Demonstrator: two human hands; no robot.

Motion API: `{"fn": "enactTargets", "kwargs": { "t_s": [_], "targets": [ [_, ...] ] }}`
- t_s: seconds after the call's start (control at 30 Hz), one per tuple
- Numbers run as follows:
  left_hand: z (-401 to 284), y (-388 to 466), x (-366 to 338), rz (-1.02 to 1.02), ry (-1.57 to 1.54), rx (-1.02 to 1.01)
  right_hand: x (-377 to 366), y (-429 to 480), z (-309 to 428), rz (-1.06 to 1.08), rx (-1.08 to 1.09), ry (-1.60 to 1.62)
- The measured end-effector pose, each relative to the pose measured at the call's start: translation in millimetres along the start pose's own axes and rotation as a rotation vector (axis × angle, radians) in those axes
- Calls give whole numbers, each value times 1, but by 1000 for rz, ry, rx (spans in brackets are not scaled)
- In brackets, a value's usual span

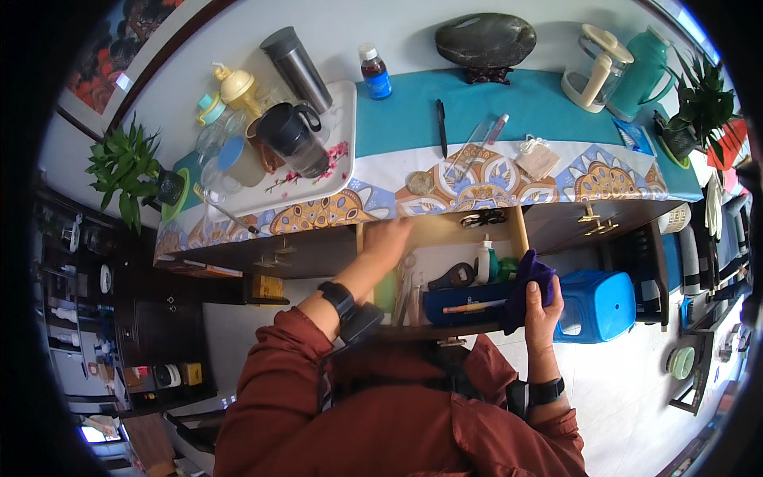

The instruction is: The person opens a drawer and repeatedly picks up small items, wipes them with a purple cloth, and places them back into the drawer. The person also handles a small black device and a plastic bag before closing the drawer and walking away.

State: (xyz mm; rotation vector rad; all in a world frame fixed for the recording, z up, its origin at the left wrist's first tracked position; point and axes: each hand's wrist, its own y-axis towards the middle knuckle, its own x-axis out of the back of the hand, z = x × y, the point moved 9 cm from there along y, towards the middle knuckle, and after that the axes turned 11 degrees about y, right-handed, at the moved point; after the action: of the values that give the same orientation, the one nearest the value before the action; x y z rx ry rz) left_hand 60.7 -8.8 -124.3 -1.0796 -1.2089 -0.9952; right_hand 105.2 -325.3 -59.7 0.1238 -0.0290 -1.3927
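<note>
An open wooden drawer (429, 238) lies before me. My left hand (387, 241) reaches into its back left corner, and its fingertips are hidden, partly under the cabinet top. A purple cloth (539, 271) is gripped in my right hand (543, 307) at the drawer's front right corner. In the drawer I see a dark blue box (441, 305) with a thin wooden stick (471, 307) over it. Behind the box are a black object with a round end (451, 276) and a white-and-green bottle (486, 262). Eyeglasses (484, 219) lie at the back. Slim tools (407, 292) lie along the left side.
On the cabinet top, a white tray (349, 125) bears cups, a dark-lidded pitcher (292, 137) and a steel tumbler (296, 68). A black pen (441, 128), a medicine bottle (375, 74) and a dark stone (486, 39) stand or lie farther along. A blue plastic stool (599, 307) is at right.
</note>
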Motion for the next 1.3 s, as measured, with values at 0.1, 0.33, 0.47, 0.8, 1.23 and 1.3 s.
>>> {"fn": "enactTargets", "kwargs": {
  "t_s": [0.1, 0.33, 0.47, 0.8, 1.23, 1.3],
  "targets": [
    [-1, -8, 12, -29, -33, -6, 2, -1, -4, -7, -35, 14],
    [-30, 17, 102, -189, -489, -149, 3, -1, -4, -13, -17, 8],
    [0, 101, 123, -266, -534, 140, 2, -1, -2, -17, 0, -14],
    [-2, 118, 96, 146, -1016, 188, 0, 1, -4, 31, -49, 14],
    [-121, -68, 86, 20, -1285, -173, -87, 32, 25, 224, -265, 434],
    [-114, -69, 91, -10, -1274, -174, -100, 26, 19, 325, -321, 325]
  ]
}}
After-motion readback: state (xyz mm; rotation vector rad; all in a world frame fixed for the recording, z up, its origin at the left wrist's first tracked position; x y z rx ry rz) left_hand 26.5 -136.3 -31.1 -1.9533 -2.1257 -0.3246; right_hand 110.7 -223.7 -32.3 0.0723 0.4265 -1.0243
